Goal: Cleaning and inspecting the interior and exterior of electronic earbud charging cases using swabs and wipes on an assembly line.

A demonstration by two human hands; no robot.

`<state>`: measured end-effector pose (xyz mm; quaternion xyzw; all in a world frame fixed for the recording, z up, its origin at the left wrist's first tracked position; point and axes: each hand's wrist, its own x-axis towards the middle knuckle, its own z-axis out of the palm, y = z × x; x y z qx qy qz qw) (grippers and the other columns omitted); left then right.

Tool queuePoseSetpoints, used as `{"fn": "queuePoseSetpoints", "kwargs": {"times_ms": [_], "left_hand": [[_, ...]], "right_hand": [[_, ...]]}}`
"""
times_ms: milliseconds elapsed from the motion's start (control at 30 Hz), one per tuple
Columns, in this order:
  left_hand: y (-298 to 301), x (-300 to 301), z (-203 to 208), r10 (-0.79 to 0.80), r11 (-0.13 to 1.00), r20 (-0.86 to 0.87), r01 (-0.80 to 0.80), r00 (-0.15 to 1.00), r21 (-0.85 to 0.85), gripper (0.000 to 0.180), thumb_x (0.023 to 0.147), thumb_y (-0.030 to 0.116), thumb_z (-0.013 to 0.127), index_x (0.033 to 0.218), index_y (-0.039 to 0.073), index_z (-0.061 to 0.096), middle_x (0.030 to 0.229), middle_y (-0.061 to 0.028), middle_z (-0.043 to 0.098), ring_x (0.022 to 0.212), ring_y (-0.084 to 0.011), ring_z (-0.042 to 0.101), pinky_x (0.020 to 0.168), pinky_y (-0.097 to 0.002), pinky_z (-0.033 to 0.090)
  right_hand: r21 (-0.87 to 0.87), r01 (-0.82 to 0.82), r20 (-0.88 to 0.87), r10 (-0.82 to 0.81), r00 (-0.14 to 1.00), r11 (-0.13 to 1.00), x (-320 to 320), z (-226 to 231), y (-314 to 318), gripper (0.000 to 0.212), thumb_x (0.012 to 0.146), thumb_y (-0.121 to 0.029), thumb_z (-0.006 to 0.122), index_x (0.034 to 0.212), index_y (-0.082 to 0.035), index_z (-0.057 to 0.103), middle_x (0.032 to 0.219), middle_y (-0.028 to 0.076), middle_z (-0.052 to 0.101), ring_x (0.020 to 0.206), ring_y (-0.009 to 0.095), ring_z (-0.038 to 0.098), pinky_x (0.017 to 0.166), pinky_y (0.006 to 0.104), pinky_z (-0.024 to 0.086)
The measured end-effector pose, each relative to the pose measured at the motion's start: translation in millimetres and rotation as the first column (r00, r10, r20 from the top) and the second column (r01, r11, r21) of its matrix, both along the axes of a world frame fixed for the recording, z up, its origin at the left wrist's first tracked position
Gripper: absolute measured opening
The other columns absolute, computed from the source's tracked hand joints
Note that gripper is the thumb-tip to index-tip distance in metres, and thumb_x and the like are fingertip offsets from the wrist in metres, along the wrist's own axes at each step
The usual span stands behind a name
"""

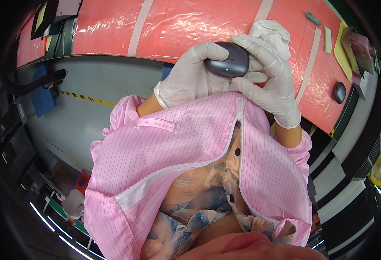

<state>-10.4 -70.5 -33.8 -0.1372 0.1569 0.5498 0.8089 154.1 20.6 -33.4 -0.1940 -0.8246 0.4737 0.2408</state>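
Gripping a dark blue-grey earbud charging case point(228, 60) from either side, both gloved hands are clamped on it; its lid looks closed, so anything inside is hidden. A small green light glows on its near face. Well to the right of this held case, a second charging case point(339, 92), similarly dark, lies on the red-covered counter point(190, 26), its contents likewise out of sight. Beyond and right of the held case, a crumpled white item point(273, 34) is partly covered by gloved fingers; whether it is cloth or a glove I cannot tell. Farther right of the held case, beside a yellow sheet point(341, 50), a translucent brownish object point(360, 50) bends toward the lens rim, too distorted to identify. The held case sits between the hands: the left hand point(184, 80) is on its left, thumb over the upper left surface, other fingers mostly hidden; the right hand point(276, 82) is on its right, fingertips at the upper edge and thumb at the lower right.
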Motion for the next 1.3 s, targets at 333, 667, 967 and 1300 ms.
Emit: {"fn": "queuePoseSetpoints", "kwargs": {"times_ms": [333,667,967,1300], "left_hand": [[11.2,-1.0,-9.3,0.1,0.989,-0.348,-0.053,0.932,0.141,0.058,0.096,0.036,0.039,0.129,-0.011,0.042,0.125,-0.0337,0.048,0.114,-0.0406,0.054,0.094,-0.0408,0.052],[7.2,1.1,-5.4,0.126,0.991,-0.55,-0.131,0.825,0.029,0.041,0.097,0.029,0.041,0.116,-0.005,0.053,0.104,-0.0155,0.062,0.098,-0.028,0.063,0.08,-0.0384,0.057],[11.9,-11.7,-13.3,0.12,0.992,0.161,-0.123,0.98,0.006,0.051,0.097,0.027,0.039,0.127,-0.015,0.04,0.131,-0.0314,0.044,0.12,-0.0436,0.048,0.097,-0.0448,0.048],[13.5,-1.9,-11.0,0.124,0.992,0.265,-0.118,0.956,-0.037,0.054,0.096,0.032,0.037,0.129,-0.012,0.037,0.131,-0.0326,0.043,0.12,-0.0424,0.048,0.098,-0.0456,0.046]], "right_hand": [[0.733,0.255,0.153,-0.518,0.842,0.631,13.2,-16.7,21.5,0.032,0.076,-0.013,0.069,0.108,-0.007,0.066,0.108,0.009,0.064,0.104,0.031,0.055,0.092,0.0392,0.041],[0.568,0.262,0.035,-0.341,0.939,0.78,-19.0,-1.2,-6.1,0.024,0.072,-0.002,0.066,0.093,-0.013,0.07,0.084,0.004,0.063,0.075,0.023,0.057,0.065,0.0347,0.046],[0.703,0.418,0.017,-0.601,0.799,0.576,7.5,-14.7,27.7,0.029,0.078,-0.001,0.065,0.106,-0.008,0.068,0.101,0.013,0.061,0.093,0.029,0.057,0.08,0.0344,0.046],[0.293,0.318,-0.169,-0.278,0.946,0.902,-12.2,5.1,4.6,0.044,0.072,-0.012,0.076,0.113,-0.006,0.063,0.109,0.012,0.06,0.105,0.028,0.055,0.091,0.0369,0.043]]}}
